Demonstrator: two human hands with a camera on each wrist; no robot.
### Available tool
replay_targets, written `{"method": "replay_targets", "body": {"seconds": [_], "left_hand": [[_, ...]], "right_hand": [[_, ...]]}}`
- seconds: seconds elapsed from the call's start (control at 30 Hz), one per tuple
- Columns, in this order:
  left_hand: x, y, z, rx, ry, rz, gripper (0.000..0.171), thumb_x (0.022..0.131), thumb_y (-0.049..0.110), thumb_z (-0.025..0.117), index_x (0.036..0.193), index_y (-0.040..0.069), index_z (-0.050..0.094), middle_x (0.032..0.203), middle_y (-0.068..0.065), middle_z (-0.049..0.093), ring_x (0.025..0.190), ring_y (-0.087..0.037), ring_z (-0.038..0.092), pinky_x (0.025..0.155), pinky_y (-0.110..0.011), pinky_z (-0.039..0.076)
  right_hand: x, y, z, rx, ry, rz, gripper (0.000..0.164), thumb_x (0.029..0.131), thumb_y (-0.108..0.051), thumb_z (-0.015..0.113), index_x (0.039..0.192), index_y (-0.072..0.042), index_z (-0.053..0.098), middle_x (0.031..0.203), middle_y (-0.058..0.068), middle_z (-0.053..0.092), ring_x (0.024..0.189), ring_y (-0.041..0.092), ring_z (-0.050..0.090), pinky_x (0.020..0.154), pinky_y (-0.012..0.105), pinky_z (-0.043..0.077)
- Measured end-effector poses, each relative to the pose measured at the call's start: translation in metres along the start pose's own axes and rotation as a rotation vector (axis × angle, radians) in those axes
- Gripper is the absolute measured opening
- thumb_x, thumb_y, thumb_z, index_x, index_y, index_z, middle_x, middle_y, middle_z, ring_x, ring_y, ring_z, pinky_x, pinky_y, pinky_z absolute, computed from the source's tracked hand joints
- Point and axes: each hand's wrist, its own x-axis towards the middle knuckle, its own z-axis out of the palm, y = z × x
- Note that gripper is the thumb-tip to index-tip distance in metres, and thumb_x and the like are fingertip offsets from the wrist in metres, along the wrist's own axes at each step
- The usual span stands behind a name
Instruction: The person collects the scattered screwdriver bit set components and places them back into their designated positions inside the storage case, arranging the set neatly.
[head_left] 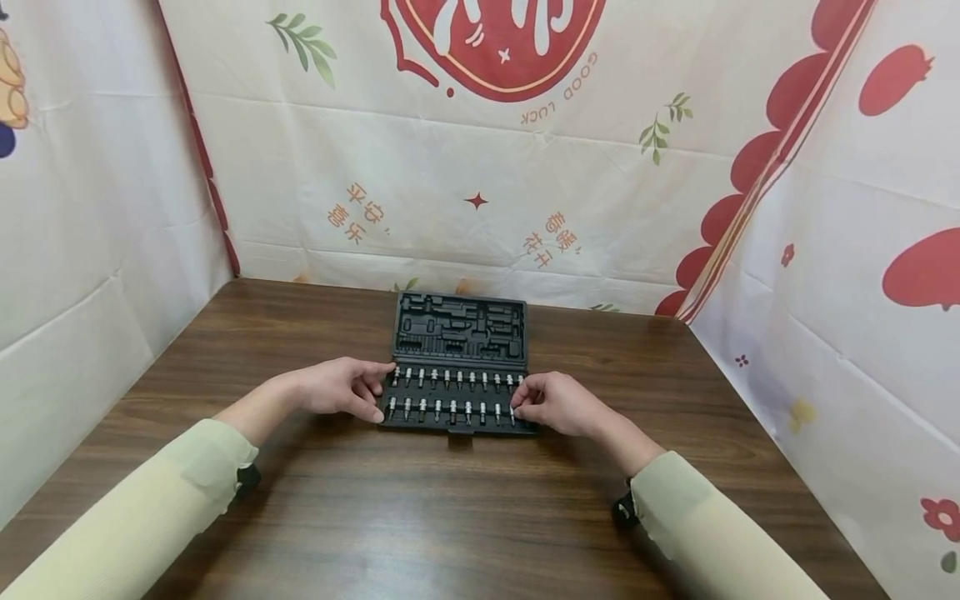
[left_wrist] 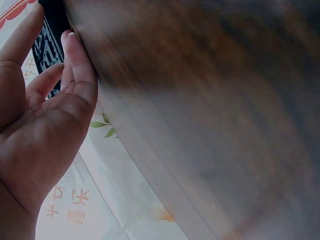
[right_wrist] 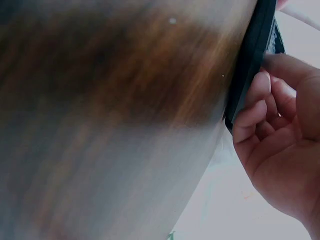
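Observation:
A black bit-socket case [head_left: 461, 364] lies unfolded on the table, two rows of silver bit sockets [head_left: 453, 408] standing in its near half. My left hand [head_left: 333, 387] is at the case's left side, index finger and thumb stretched apart and touching its edge. The left wrist view shows that hand [left_wrist: 50, 110] beside the dark case. At the right end of the near row, my right hand [head_left: 558, 404] pinches a bit socket [head_left: 513, 414] between thumb and forefinger. In the right wrist view the other fingers of this hand [right_wrist: 280, 135] are curled by the case's side; the socket is hidden there.
The case's lid [head_left: 461, 329] leans back with moulded recesses showing. Brown wood-grain table [head_left: 420, 517] surrounds the case. Printed white cloth [head_left: 450, 150] hangs behind the table and along both sides.

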Motion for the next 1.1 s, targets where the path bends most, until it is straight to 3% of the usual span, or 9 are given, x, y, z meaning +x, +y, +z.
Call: {"method": "replay_targets", "body": {"seconds": [0.13, 0.33, 0.5, 0.7, 0.93, 1.1], "left_hand": [[0.001, -0.001, -0.001, -0.013, -0.003, -0.004, 0.096, 0.094, 0.027, 0.09, 0.169, -0.002, 0.037, 0.127, -0.012, 0.07, 0.116, -0.021, 0.066, 0.1, -0.036, 0.053], [0.002, 0.001, -0.001, -0.001, -0.005, -0.002, 0.096, 0.095, 0.028, 0.089, 0.169, -0.001, 0.037, 0.127, -0.011, 0.07, 0.118, -0.021, 0.066, 0.101, -0.037, 0.053], [0.002, 0.002, -0.001, 0.008, -0.002, -0.003, 0.096, 0.094, 0.028, 0.09, 0.169, -0.001, 0.037, 0.126, -0.01, 0.07, 0.116, -0.02, 0.065, 0.101, -0.037, 0.052], [0.001, -0.001, 0.001, -0.004, -0.004, -0.013, 0.096, 0.094, 0.028, 0.089, 0.169, 0.0, 0.037, 0.126, -0.01, 0.069, 0.116, -0.02, 0.065, 0.101, -0.037, 0.052], [0.001, -0.001, 0.0, -0.003, 0.001, -0.005, 0.096, 0.095, 0.027, 0.089, 0.169, -0.001, 0.037, 0.125, -0.011, 0.07, 0.115, -0.021, 0.065, 0.099, -0.037, 0.052], [0.001, -0.001, 0.0, -0.004, -0.003, -0.006, 0.096, 0.095, 0.028, 0.089, 0.169, -0.001, 0.037, 0.124, -0.01, 0.069, 0.115, -0.02, 0.065, 0.1, -0.037, 0.052]], "right_hand": [[0.002, 0.007, -0.008, 0.12, 0.037, 0.024, 0.013, 0.107, -0.023, 0.072, 0.112, -0.013, 0.079, 0.096, 0.003, 0.073, 0.081, 0.017, 0.066, 0.072, 0.033, 0.055], [0.015, 0.025, -0.025, 0.393, 0.201, 0.12, 0.04, 0.115, -0.034, 0.058, 0.135, -0.002, 0.071, 0.115, 0.017, 0.074, 0.092, 0.023, 0.069, 0.075, 0.033, 0.059], [0.033, 0.033, -0.04, 0.585, 0.276, 0.191, 0.06, 0.118, -0.05, 0.046, 0.147, 0.0, 0.062, 0.143, 0.022, 0.066, 0.121, 0.03, 0.069, 0.096, 0.039, 0.061], [0.055, 0.037, -0.049, 0.741, 0.243, 0.209, 0.077, 0.116, -0.062, 0.034, 0.166, -0.004, 0.042, 0.171, 0.021, 0.045, 0.156, 0.038, 0.048, 0.126, 0.052, 0.043], [0.075, 0.041, -0.043, 0.942, 0.182, 0.166, 0.087, 0.115, -0.067, 0.028, 0.176, -0.005, 0.02, 0.182, 0.019, 0.023, 0.168, 0.037, 0.027, 0.135, 0.053, 0.027], [0.084, 0.039, -0.033, 1.047, 0.162, 0.161, 0.088, 0.114, -0.07, 0.028, 0.178, -0.011, 0.014, 0.185, 0.014, 0.016, 0.171, 0.033, 0.02, 0.137, 0.051, 0.021]]}}
